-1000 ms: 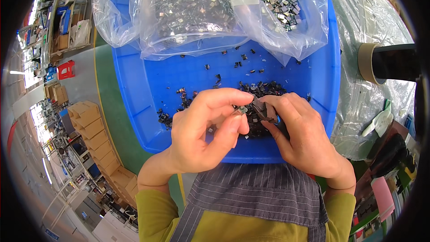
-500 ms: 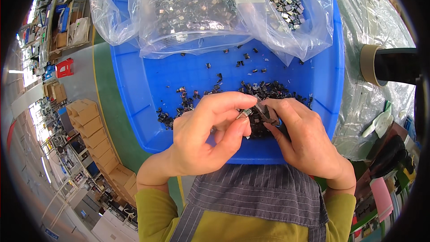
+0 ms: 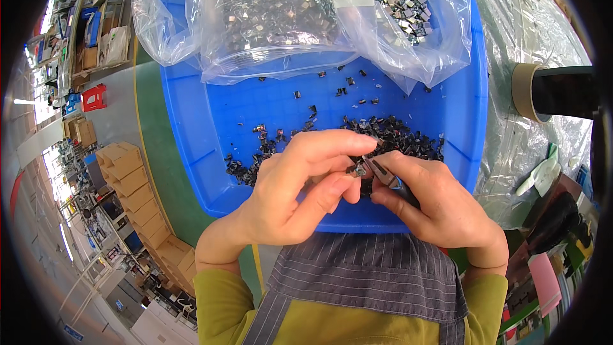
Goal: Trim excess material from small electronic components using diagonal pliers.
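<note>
Between thumb and fingers my left hand [image 3: 300,185] pinches a small shiny metal part [image 3: 359,168]. My right hand [image 3: 437,201] is wrapped round a pair of pliers or cutters [image 3: 386,177] with dark handles; their jaws meet the small part at my left fingertips. Both hands are above the near side of a blue plastic bin [image 3: 255,103]. Beneath and beyond them lies a heap of small black and metal pieces [image 3: 399,135], partly hidden by my hands.
Clear plastic bags [image 3: 274,25] full of small square metal parts [image 3: 402,0] fill the bin's far side. To the right, a tape roll [image 3: 527,92] and a white-green glove-like item [image 3: 541,176] rest on plastic sheeting. Cardboard boxes [image 3: 137,191] stand at the left.
The pliers have turned and come to the small part, their jaws now at my left fingertips. My right hand has shifted slightly down, exposing more of the tool.
</note>
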Action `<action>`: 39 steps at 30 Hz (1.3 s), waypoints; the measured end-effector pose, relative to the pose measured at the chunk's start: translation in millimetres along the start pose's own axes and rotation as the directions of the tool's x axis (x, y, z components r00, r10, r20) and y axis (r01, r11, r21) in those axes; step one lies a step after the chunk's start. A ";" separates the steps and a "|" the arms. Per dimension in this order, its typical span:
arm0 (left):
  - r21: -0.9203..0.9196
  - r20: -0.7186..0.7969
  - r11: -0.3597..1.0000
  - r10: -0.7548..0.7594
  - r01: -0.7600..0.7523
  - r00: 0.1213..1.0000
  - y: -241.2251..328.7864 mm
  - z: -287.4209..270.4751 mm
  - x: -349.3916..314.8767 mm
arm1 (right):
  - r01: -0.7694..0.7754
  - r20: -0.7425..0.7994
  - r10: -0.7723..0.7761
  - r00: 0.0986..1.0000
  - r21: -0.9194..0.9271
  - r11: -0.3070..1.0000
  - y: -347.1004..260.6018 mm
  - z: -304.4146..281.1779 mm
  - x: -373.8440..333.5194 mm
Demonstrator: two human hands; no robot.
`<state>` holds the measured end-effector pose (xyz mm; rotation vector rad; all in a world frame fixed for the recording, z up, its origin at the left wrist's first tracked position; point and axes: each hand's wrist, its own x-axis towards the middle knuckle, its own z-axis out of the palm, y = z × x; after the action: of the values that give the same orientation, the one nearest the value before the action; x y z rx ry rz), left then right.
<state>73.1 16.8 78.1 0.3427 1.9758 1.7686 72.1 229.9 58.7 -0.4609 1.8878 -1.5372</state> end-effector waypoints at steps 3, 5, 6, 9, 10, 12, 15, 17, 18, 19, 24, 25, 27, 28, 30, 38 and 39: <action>0.004 0.003 1.000 0.026 -0.026 1.000 -0.1 0.0 2.1 | -0.065 0.139 0.050 0.989 0.106 0.992 -7.7 -8.7 0.3; -0.003 0.037 0.999 0.041 -0.041 0.998 -1.8 -1.8 2.3 | -0.086 0.197 0.056 0.979 0.151 0.985 -9.0 -11.1 -0.1; -0.001 0.039 0.999 0.043 -0.043 0.998 -1.5 -1.1 2.4 | -0.084 0.208 0.049 0.977 0.162 0.983 -9.0 -11.7 -0.6; -0.062 0.011 0.998 0.012 -0.012 1.000 -1.4 0.1 2.8 | -0.071 0.204 0.036 0.978 0.170 0.983 -7.6 -10.7 -2.0; -0.035 0.044 0.998 0.046 -0.044 0.998 -2.9 -1.0 3.6 | -0.062 0.192 0.030 0.981 0.167 0.984 -6.6 -9.5 -2.4; -0.008 0.079 0.997 0.079 -0.079 0.994 -2.2 -1.0 4.4 | -0.048 0.158 0.024 0.987 0.152 0.987 -5.3 -6.6 -3.1; -0.026 0.041 0.998 0.055 -0.054 0.998 -2.3 0.9 4.3 | -0.057 0.168 0.033 0.985 0.139 0.989 -6.6 -8.7 -1.9; -0.011 0.051 0.998 0.057 -0.056 0.997 -1.4 0.2 4.8 | -0.078 0.208 0.048 0.977 0.139 0.987 -5.8 -8.5 -1.8; 0.004 0.062 0.998 0.058 -0.058 0.996 -1.0 -0.4 5.2 | -0.051 0.188 0.022 0.982 0.154 0.987 -3.2 -6.3 -2.4; 0.015 0.063 0.998 0.065 -0.066 0.996 -1.6 -1.2 6.1 | -0.024 0.168 -0.005 0.986 0.169 0.985 -1.8 -5.0 -2.8; 0.003 0.060 0.999 0.054 -0.054 0.997 -3.6 -2.3 5.6 | -0.082 0.179 0.053 0.982 0.155 0.984 -4.3 -3.9 -2.0; -0.001 0.062 0.999 0.045 -0.045 0.997 -3.5 -2.4 5.4 | -0.096 0.171 0.072 0.983 0.139 0.986 -5.3 -4.2 -2.0; -0.012 0.066 1.000 -0.017 0.017 0.998 -1.8 -3.2 4.7 | -0.096 0.155 0.079 0.985 0.104 0.990 -6.5 -5.0 -2.4; -0.022 0.071 0.996 -0.081 0.082 0.994 -0.8 -3.7 4.5 | -0.098 0.141 0.087 0.986 0.072 0.993 -7.1 -5.4 -2.6; 0.031 0.052 0.994 -0.105 0.104 0.993 0.5 -2.9 6.1 | -0.098 0.105 0.090 0.990 0.071 0.993 -4.3 -2.7 -3.6; 0.496 0.032 0.814 0.331 -0.303 0.943 -17.8 -1.0 11.3 | -0.112 0.050 0.110 0.993 0.049 0.992 -7.3 -1.8 -4.4; 0.574 0.045 0.734 0.414 -0.363 0.909 -17.7 -0.3 11.9 | -0.116 0.071 0.113 0.991 0.046 0.992 -10.7 -4.4 -3.9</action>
<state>64.8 19.7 58.7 0.9583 2.6321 1.3632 70.6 232.9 70.4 -0.3716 1.7879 -1.4711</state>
